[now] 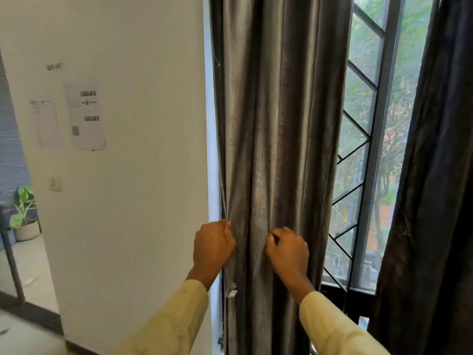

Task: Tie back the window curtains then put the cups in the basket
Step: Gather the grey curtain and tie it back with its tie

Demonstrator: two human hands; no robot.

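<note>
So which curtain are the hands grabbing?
The lighter grey curtain beside the white wall: the left hand and the right hand both grip its folds. The darker curtain at the right hangs untouched.

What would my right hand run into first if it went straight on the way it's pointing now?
The right hand pinches a fold of the grey curtain, so that cloth is what it would push into at once. What lies behind it is hidden.

surface: pale floor (30, 262) | on it: 1 white pot (27, 231) with green plant (24, 201) | position: far left
</note>
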